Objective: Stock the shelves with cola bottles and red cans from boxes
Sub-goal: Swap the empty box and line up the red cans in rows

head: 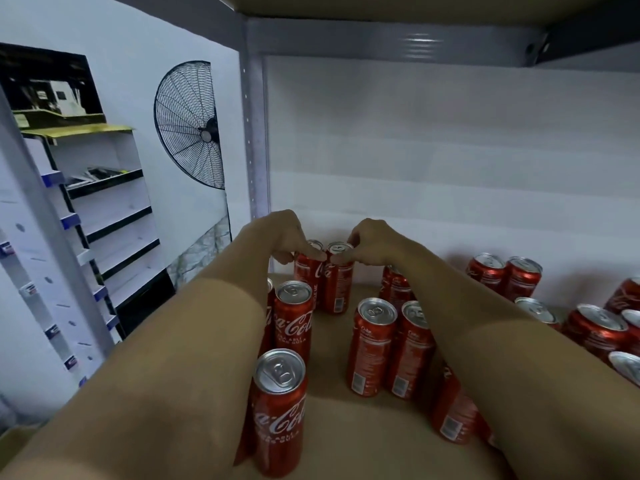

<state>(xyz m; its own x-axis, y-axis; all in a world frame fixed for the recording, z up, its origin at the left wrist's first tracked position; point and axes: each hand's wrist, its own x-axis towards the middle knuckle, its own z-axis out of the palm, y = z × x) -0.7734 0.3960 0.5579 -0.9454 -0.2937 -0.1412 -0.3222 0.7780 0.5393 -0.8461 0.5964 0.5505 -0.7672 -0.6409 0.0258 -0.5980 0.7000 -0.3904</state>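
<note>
Left hand [284,237] pinching rim of left back can [309,271], right hand [367,242] pinching right back can [337,278], both upright and touching at shelf [346,427] rear. Risk: forearms brushing front cans [292,320] on withdrawal, toppling them.

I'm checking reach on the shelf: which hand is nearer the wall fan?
Left. The left hand grips a can at the shelf's back, closest to the fan beyond the upright; the right hand grips the neighbouring can, farther from it.
</note>
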